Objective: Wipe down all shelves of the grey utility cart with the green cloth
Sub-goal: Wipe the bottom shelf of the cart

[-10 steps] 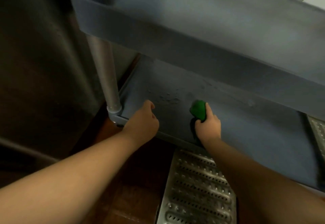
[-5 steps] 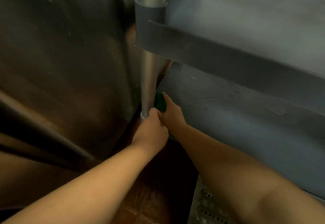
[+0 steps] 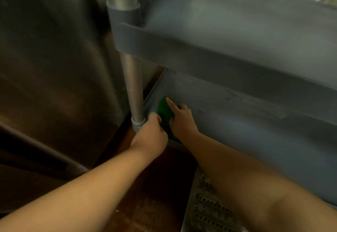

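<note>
On lower shelf (image 3: 246,122), green cloth (image 3: 164,110) moved inward from post (image 3: 134,93).

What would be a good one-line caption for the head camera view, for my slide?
Right hand presses a green cloth into the corner of the grey plastic cart's lower shelf; left hand grips the shelf's edge beside the metal post.

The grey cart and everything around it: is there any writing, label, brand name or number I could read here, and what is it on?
None: no readable text shows anywhere in the head view.
Upper shelf and lower shelf of the cart: plain grey, only smudges.
Metal post: bare.
Green cloth under the right hand: no tag visible.
Steel panel and perforated grate: unmarked.
</note>
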A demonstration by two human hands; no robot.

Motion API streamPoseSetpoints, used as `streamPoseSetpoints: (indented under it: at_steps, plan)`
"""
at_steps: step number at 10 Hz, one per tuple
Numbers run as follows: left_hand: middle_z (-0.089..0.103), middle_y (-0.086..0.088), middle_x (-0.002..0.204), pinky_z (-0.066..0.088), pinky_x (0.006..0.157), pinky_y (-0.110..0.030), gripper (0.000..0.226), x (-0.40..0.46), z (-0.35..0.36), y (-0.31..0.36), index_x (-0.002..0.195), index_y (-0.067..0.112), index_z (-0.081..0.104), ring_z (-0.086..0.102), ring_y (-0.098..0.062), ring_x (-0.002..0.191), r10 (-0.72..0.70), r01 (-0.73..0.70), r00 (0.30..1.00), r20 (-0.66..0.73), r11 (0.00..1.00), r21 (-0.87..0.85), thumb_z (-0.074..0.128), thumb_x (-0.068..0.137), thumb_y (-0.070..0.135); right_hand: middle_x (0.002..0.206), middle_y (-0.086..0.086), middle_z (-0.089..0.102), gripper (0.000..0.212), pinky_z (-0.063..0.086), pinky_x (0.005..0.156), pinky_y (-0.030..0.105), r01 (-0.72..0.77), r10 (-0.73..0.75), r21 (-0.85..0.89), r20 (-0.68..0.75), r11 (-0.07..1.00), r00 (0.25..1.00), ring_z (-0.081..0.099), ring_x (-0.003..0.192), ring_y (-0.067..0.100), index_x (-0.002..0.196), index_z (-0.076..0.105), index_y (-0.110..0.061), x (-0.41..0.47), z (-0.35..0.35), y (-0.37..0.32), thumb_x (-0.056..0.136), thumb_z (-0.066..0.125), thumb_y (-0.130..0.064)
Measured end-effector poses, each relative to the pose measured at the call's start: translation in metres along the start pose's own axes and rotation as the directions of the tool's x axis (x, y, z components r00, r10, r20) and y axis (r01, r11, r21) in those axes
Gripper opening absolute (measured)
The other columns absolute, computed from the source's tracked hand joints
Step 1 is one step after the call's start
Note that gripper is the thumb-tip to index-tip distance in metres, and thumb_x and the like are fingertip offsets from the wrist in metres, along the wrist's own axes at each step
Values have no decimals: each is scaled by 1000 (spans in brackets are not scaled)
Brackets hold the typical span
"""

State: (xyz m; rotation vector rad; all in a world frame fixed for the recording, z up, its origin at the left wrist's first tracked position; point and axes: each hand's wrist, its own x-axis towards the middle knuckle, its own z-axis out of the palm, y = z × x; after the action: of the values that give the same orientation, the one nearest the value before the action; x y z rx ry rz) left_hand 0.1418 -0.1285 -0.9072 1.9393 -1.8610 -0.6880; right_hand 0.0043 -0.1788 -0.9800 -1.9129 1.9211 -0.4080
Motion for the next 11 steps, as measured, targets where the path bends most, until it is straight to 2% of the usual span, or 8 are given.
streamPoseSetpoints:
  at_steps: [1,4,5,7,8,9,10,11]
  plan:
    - [51,10,80,32,50,-6,21,-2,37,3,107,29,42,40,2,59,2,14,997,80,979,-201,42,91,15,141,13,36,74,41,104,40,-27,26,-23,-45,999,999,36,123,32,155,12,-40,-28,-21,43,97,46,-10]
    - [57,-2,89,43,56,-26,27,-25,104,101,117,13,41,51,-12,66,156,-119,956,250,980,-158,42,90,13,125,9,46,75,52,90,43,-312,307,-12,-148,950,940,53,104,28,151,16,-44,-120,-98,190,94,51,-11]
    - [59,-4,90,48,64,-35,26,-35,126,136,116,14,41,57,-22,77,184,-149,947,264,978,-148,42,91,13,127,15,45,69,52,86,49,-457,451,1,-171,889,876,55,104,39,148,23,-40,-155,-131,243,92,49,-10]
    - [58,-5,84,37,52,-22,26,-46,156,176,116,12,42,53,-15,67,266,-224,906,329,961,-160,44,90,7,134,21,38,66,49,87,54,-665,649,15,-241,746,722,53,106,48,148,21,-34,-219,-180,334,92,46,-9]
    - [55,-1,87,39,53,-21,29,-49,171,183,121,12,42,46,-8,62,243,-199,929,278,964,-177,43,91,12,139,21,33,55,44,96,58,-781,759,35,-267,623,594,44,118,48,144,26,-23,-236,-196,363,93,45,-14]
    - [51,3,82,39,54,-20,28,-52,180,185,120,13,43,44,-5,61,256,-212,927,274,961,-177,42,92,12,152,17,24,65,36,107,56,-831,774,-61,-332,552,539,29,135,44,149,24,-18,-240,-211,373,90,51,-16]
    - [51,3,80,38,54,-20,20,-54,183,185,109,20,39,44,-4,60,268,-224,923,275,958,-180,43,92,12,158,8,24,63,32,113,54,-682,669,62,-280,728,688,29,139,41,153,26,-26,-241,-211,375,94,48,-21]
    - [49,8,76,39,54,-20,19,-53,182,183,104,23,35,45,-4,61,270,-227,924,269,957,-180,43,92,12,165,-3,4,73,18,118,49,-680,668,-11,-174,733,723,13,148,37,157,10,-30,-247,-194,372,97,45,-52]
